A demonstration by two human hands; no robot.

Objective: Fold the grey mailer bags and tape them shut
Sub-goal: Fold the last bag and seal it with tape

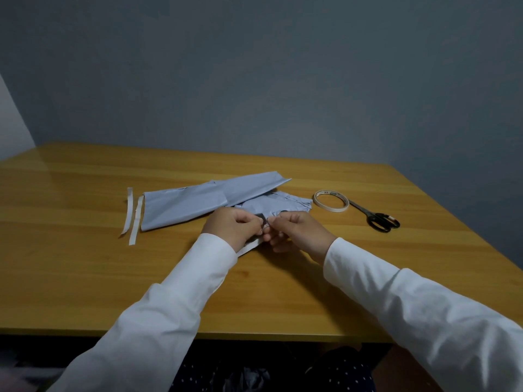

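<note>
We find the left hand (232, 227) and right hand (297, 230) curled, fingertips meeting to pinch a small piece, seemingly tape, over the grey bag (271, 206) just beyond them. We advise keeping the strip taut and pressing it flat across the fold, with the tape roll (331, 201) lying right of the fingers.

A wooden desk (85, 278) with a warm yellow-brown top stands against a plain grey-blue wall (254, 66). The light is dim and even. A paler wall (11, 123) shows at far left.
</note>
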